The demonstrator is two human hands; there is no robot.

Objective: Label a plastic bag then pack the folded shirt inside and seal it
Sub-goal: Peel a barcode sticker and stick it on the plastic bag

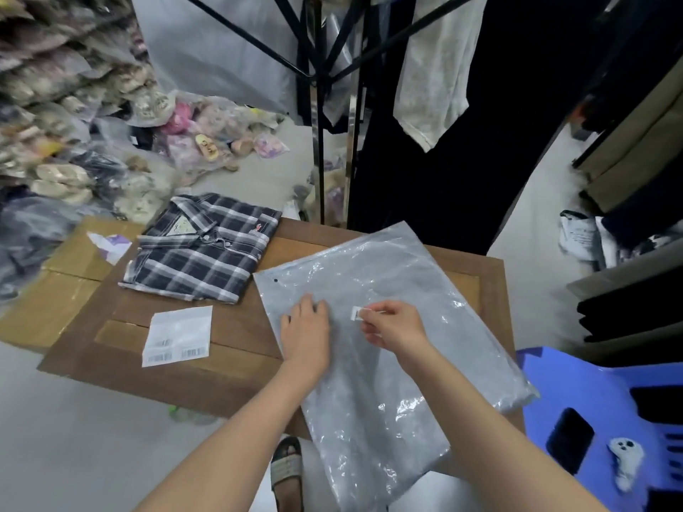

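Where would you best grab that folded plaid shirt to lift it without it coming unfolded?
Probably by its two long side edges, one hand on each, fingers slid under from the sides. The plaid shirt lies flat on the wooden table, collar at the far end, hem edge toward the person. The right side is next to the plastic bag; the left side overhangs the cardboard box.

glossy, crinkled clear plastic bag (373,327); soft woven plaid cloth shirt (201,249); matt brown wooden table (236,327); smooth white paper label sheet (179,336); glossy blue plastic stool (591,386)
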